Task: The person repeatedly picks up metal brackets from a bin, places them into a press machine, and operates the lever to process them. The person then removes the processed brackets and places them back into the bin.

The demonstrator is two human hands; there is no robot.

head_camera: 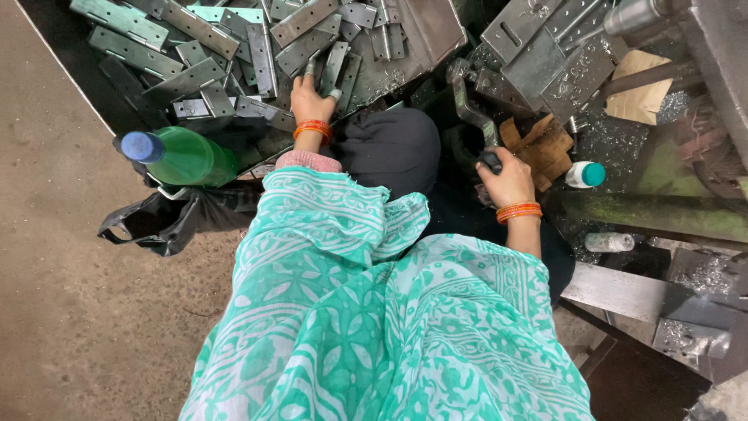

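Observation:
My left hand (309, 100) reaches into a pile of grey metal hinge plates (234, 47) and its fingers close around one narrow plate (333, 66). My right hand (508, 178) grips the dark knob at the end of a bent metal lever (467, 105) of a machine. Both wrists wear orange bangles. Green patterned cloth (374, 312) covers my lap and fills the lower middle of the view.
A green bottle with a blue cap (183, 156) stands at the left above a black plastic bag (156, 222). More punched plates (545, 47) lie on the machine at top right with metal shavings. A small teal-capped bottle (584, 174) sits to the right.

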